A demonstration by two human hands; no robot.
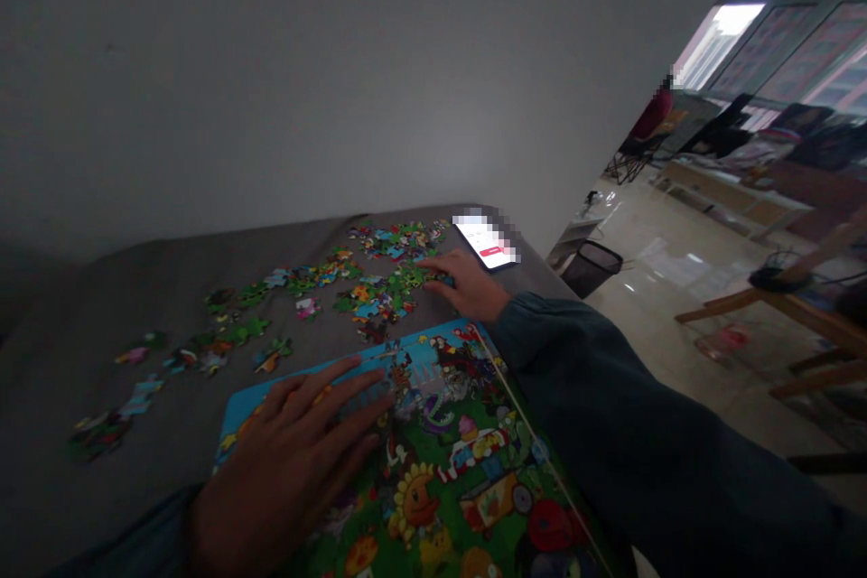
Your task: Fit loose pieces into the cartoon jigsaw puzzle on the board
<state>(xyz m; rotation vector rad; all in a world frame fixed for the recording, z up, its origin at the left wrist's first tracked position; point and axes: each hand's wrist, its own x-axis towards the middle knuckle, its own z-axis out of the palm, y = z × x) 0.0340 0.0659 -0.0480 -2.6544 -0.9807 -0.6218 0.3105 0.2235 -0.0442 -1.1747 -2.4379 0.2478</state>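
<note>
Tiled floor [677, 289] stretches away on the right past a mesh wastebasket [591, 269] and wooden chair legs [765, 307], beyond a grey cloth-covered surface [142, 289] set against a pale wall [339, 72]. From the head camera, jigsaw pieces [379, 289] lie scattered in loose clusters across the surface, and a lit phone [486, 244] sits at its far edge, just beyond them. Left hand [284, 461] rests flat and open, fingers spread, on a colourful puzzle box [467, 470] near the front. Right hand [467, 284], out of a dark sleeve [610, 379], lies with its fingertips [426, 264] on the pieces beside the phone; whether it grasps one, I cannot tell.
</note>
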